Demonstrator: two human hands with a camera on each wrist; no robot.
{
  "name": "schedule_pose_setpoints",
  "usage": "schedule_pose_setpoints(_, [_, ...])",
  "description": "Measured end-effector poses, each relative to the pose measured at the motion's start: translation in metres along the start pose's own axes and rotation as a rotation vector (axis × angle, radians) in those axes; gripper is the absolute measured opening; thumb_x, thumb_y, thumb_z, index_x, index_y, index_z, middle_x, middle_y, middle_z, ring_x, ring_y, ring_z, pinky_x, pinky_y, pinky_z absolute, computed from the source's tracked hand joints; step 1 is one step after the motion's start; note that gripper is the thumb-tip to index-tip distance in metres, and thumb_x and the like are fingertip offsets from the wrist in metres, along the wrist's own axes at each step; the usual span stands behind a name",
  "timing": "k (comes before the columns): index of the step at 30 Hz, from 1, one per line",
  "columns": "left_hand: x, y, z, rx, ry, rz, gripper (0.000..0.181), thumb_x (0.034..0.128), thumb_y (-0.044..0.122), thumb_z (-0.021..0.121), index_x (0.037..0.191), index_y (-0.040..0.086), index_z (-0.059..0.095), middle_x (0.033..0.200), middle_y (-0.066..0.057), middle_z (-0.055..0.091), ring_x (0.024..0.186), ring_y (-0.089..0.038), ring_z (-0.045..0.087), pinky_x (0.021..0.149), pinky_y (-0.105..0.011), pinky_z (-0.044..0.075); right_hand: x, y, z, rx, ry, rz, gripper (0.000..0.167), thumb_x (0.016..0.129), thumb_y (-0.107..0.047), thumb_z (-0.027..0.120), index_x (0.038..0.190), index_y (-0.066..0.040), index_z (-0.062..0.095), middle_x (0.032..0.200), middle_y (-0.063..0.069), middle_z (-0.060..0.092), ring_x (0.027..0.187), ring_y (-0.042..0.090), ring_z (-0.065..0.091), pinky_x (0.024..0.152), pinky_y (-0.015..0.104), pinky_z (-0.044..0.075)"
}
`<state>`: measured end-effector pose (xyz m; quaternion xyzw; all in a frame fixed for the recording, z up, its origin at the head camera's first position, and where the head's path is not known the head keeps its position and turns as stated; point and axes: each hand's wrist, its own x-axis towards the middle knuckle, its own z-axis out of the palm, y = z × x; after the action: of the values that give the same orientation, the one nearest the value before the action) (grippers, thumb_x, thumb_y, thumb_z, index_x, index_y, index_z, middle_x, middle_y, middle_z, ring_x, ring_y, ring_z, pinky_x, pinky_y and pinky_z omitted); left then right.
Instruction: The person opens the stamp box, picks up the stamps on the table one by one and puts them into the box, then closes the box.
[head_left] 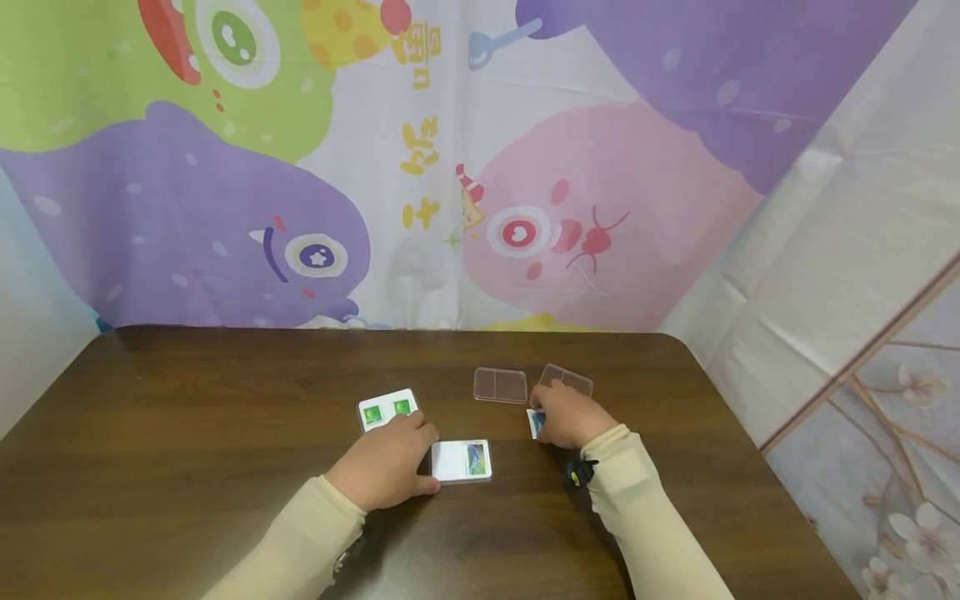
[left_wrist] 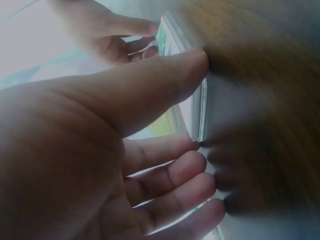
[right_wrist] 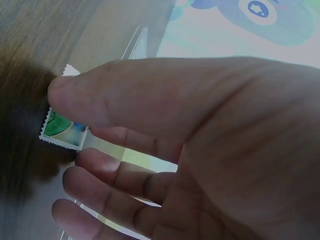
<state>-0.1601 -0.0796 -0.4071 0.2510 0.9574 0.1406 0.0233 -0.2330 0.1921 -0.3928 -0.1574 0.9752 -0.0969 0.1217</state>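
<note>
In the head view my left hand (head_left: 386,467) steadies a clear flat case (head_left: 450,462) with a white insert, thumb and index finger at its left end. One picture stamp (head_left: 477,459) lies on the right half of that insert. The left wrist view shows the thumb along the edge of the case (left_wrist: 187,110). My right hand (head_left: 576,417) pinches another stamp (right_wrist: 60,125) by thumb and fingertips, low over the table; it has a toothed white border and a green and blue picture, partly covered by the thumb.
Beyond the left hand lies a white card (head_left: 387,407) with two green stamps, partly hidden by the fingers. Two clear plastic covers (head_left: 500,386) lie farther back, one behind the right hand. All rest on a dark wooden table (head_left: 225,467) against a printed cloth (head_left: 420,283).
</note>
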Motion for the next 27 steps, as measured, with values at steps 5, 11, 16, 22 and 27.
schedule_pose_setpoints(5, [0.0006, 0.0004, -0.0006, -0.010, -0.003, -0.006, 0.054, 0.0777, 0.034, 0.091, 0.114, 0.001, 0.068, 0.104, -0.010, 0.061, 0.097, -0.028, 0.062, 0.086, -0.046, 0.054, -0.0013, -0.0016, -0.0009, -0.006, 0.008, -0.008, 0.035, 0.081, -0.006, 0.082, 0.113, -0.004, 0.067, 0.102, 0.009, 0.061, 0.086, 0.022, 0.056, 0.079, 0.040, 0.051])
schedule_pose_setpoints(11, [0.0010, 0.0004, 0.0002, -0.004, -0.010, -0.008, 0.056, 0.0782, 0.035, 0.091, 0.116, 0.001, 0.068, 0.107, -0.011, 0.062, 0.099, -0.028, 0.062, 0.087, -0.046, 0.054, -0.0022, -0.0029, -0.0009, 0.010, 0.002, 0.004, 0.029, 0.082, -0.010, 0.085, 0.103, -0.007, 0.065, 0.095, 0.005, 0.061, 0.083, 0.019, 0.056, 0.078, 0.039, 0.051])
schedule_pose_setpoints(16, [0.0015, 0.0003, 0.0006, 0.008, -0.008, -0.008, 0.056, 0.0782, 0.035, 0.091, 0.116, 0.001, 0.068, 0.106, -0.010, 0.061, 0.098, -0.027, 0.061, 0.086, -0.045, 0.054, -0.0014, -0.0026, -0.0007, 0.020, 0.001, 0.008, 0.028, 0.081, -0.014, 0.086, 0.095, -0.008, 0.063, 0.089, 0.002, 0.060, 0.079, 0.018, 0.055, 0.075, 0.038, 0.050])
schedule_pose_setpoints(22, [0.0004, 0.0011, -0.0002, 0.008, -0.001, -0.001, 0.055, 0.0781, 0.035, 0.091, 0.115, 0.001, 0.068, 0.104, -0.009, 0.061, 0.098, -0.027, 0.061, 0.086, -0.045, 0.054, -0.0003, -0.0015, 0.0008, 0.039, -0.004, -0.013, 0.027, 0.079, -0.014, 0.087, 0.083, -0.010, 0.060, 0.082, 0.001, 0.058, 0.073, 0.017, 0.054, 0.068, 0.034, 0.047])
schedule_pose_setpoints(27, [0.0005, 0.0014, -0.0004, 0.009, 0.002, 0.003, 0.055, 0.0780, 0.035, 0.091, 0.114, 0.001, 0.067, 0.103, -0.009, 0.060, 0.097, -0.027, 0.060, 0.086, -0.045, 0.054, -0.0013, -0.0033, 0.0010, 0.071, -0.027, -0.032, 0.029, 0.080, -0.013, 0.085, 0.079, -0.011, 0.057, 0.077, -0.001, 0.057, 0.070, 0.017, 0.051, 0.065, 0.032, 0.043])
